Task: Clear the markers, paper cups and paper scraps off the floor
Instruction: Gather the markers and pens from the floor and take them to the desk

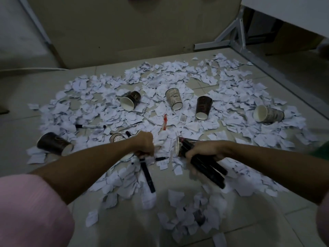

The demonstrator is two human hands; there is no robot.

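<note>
White paper scraps (231, 97) cover the tiled floor in a wide patch. My left hand (144, 143) grips a black marker (147, 172) that points back toward me. My right hand (203, 150) holds a bundle of several black markers (208, 165). More markers lie loose: one black-and-white marker (89, 126) at the left, a red marker (165, 123) in the middle, a pen (130, 126) beside it. Several paper cups lie tipped among the scraps: a dark cup (53, 143) at near left, another dark cup (130, 100), a pale cup (174, 98), a brown cup (203, 107), a pale cup (268, 114) at right.
A small cup (116, 137) sits just beyond my left forearm. A metal table frame (236, 34) stands at back right under a white tabletop (284, 13). A beige wall panel (124, 29) closes the back. Bare tiles lie at far left.
</note>
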